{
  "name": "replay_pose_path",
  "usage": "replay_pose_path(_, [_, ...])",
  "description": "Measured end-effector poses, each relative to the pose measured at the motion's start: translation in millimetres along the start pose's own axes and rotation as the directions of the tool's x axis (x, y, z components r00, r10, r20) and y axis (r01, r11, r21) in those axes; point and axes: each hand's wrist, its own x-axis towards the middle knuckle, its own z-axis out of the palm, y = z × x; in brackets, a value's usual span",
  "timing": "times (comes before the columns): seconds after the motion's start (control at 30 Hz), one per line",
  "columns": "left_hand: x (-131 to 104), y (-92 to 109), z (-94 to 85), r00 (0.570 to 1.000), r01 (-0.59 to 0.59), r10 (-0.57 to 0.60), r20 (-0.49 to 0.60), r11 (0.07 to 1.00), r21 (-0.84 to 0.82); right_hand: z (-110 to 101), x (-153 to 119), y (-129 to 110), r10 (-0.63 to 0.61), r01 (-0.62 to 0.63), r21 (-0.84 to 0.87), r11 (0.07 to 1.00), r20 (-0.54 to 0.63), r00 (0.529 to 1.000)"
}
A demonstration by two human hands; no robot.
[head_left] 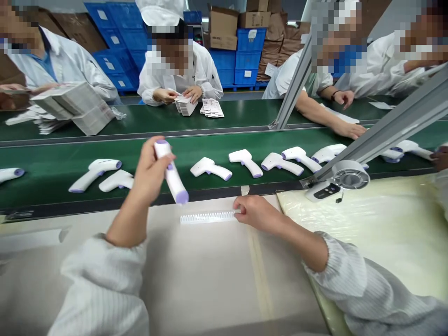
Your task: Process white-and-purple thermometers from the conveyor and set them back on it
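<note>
My left hand (149, 170) is wrapped round a white and purple infrared thermometer (172, 175), lifted above the near edge of the green belt. The thumb lies across its body. On the grey table, my right hand (257, 212) pinches the right end of a white toothed plastic strip (206, 217), which lies along the table close to the belt. Several more thermometers lie on the belt beyond my hands, among them one (211, 169) between the hands and another (245, 162) beyond the right hand.
The green conveyor belt (168, 191) crosses in front. A slanted metal post (381, 123) rises on the right, beside a white handheld fan (350, 175) and a yellowish foam sheet (385, 224). Co-workers sit opposite; one handles a stack of leaflets (187, 105). A co-worker's arm reaches onto the belt.
</note>
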Motion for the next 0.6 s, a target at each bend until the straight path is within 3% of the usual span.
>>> replay_pose_path(0.07, [-35.4,16.7,22.1,0.986,0.157,-0.136,0.094,0.954,-0.256,5.7,2.7,0.6,-0.016,0.016,0.024,1.000,0.020,1.000])
replay_pose_path(0.13, [-65.7,29.6,43.7,0.957,0.285,-0.241,0.159,0.874,-0.393,6.2,0.9,1.0,-0.018,0.017,0.084,0.996,0.014,1.000])
replay_pose_path(0.2, [-88.3,39.6,62.0,0.924,0.382,-0.321,0.208,0.804,-0.456,0.9,-5.4,-0.9,0.002,0.009,0.307,0.952,-0.034,0.999])
replay_pose_path(0.23, [-96.7,44.1,69.5,0.908,0.419,-0.349,0.233,0.781,-0.463,-3.3,-9.3,-3.5,0.015,0.024,0.478,0.878,-0.077,0.997])
replay_pose_path(0.3, [-108.9,53.3,81.5,0.888,0.456,-0.367,0.276,0.775,-0.437,-12.3,-16.0,-12.4,0.046,0.117,0.785,0.608,-0.183,0.982])
replay_pose_path(0.37, [-116.7,63.4,90.0,0.885,0.455,-0.356,0.299,0.793,-0.404,-18.4,-19.3,-24.6,0.074,0.227,0.909,0.350,-0.268,0.961])
replay_pose_path(0.4, [-119.5,68.5,93.2,0.884,0.456,-0.351,0.310,0.797,-0.396,-19.6,-19.6,-30.9,0.080,0.258,0.928,0.269,-0.288,0.954])
replay_pose_path(0.47, [-123.6,77.5,97.7,0.878,0.463,-0.350,0.327,0.792,-0.397,-18.7,-18.3,-41.2,0.075,0.273,0.943,0.192,-0.292,0.954])
replay_pose_path(0.6, [-127.3,85.5,101.8,0.869,0.482,-0.364,0.336,0.779,-0.402,-13.1,-16.1,-49.5,0.093,0.275,0.946,0.169,-0.293,0.952])
